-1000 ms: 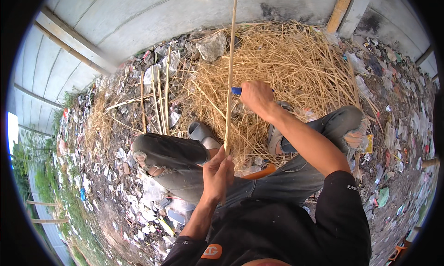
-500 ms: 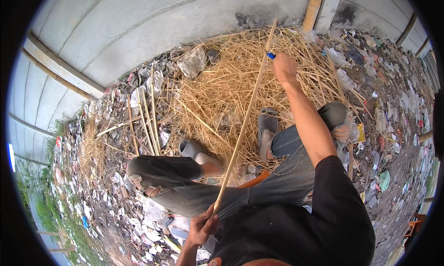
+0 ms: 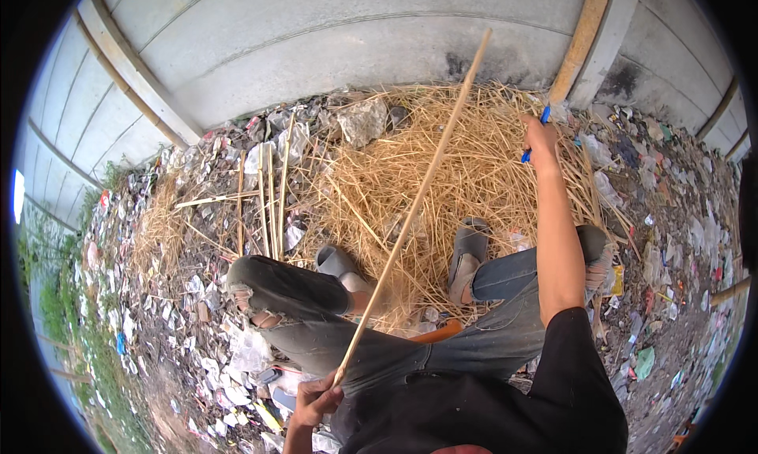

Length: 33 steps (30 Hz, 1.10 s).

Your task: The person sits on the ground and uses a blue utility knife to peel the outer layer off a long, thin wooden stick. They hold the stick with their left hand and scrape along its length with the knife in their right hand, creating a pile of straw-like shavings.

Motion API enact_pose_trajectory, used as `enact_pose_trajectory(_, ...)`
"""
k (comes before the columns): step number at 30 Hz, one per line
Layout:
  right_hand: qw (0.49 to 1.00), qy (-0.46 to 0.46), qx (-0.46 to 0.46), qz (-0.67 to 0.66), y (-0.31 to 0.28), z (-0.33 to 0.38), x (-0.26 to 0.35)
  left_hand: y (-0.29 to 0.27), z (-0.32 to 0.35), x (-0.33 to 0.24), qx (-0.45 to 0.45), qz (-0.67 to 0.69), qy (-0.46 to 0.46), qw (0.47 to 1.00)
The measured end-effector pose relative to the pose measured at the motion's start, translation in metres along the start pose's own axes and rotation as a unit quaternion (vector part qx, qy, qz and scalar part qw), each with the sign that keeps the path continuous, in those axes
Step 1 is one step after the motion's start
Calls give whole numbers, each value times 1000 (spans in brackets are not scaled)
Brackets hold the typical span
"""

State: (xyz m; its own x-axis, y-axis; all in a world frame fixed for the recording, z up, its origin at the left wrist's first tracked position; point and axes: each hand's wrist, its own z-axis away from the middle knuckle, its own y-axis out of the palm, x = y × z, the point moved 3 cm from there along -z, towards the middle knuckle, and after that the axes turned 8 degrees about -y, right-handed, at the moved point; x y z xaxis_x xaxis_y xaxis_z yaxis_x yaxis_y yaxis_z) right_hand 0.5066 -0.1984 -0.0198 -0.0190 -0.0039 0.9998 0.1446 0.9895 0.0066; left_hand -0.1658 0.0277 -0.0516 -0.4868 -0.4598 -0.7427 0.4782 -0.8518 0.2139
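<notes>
A long pale bamboo strip [image 3: 418, 205] slants across the view, from low left up to the wall. My left hand [image 3: 317, 400] is closed around its near end, beside my left thigh. Out to the far right, my right hand [image 3: 541, 142] grips a slim blue tool [image 3: 545, 114] whose ends stick out on both sides of the fist. Whether it has a blade cannot be made out. This hand is clear of the strip, above a wide heap of straw-like shavings [image 3: 410, 166] between and beyond my feet.
Several bamboo strips [image 3: 272, 201] lie left of the heap, near a pale rock [image 3: 363, 122]. Behind runs a grey panel wall [image 3: 355, 43] with a bamboo post [image 3: 580, 43]. Scattered litter [image 3: 197, 296] covers the ground on both sides. Something orange [image 3: 438, 332] shows between my legs.
My right hand with the blue tool has come away from the strip's far part and swung right. The strip and my left hand sit slightly further left. The view has shifted.
</notes>
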Motion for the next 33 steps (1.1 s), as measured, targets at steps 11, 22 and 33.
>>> enact_pose_trajectory(11, 856, -216, 468, 32, 109, 177, 137, 118, -106, -121, 35, 179, 243, 953)
enact_pose_trajectory(22, 780, -308, 544, 36, 92, 245, 74, 198, -170, -123, -122, -338, 462, 811)
enact_pose_trajectory(33, 602, -493, 536, 329, 51, 212, 79, 127, -113, -253, -286, -692, 447, 490)
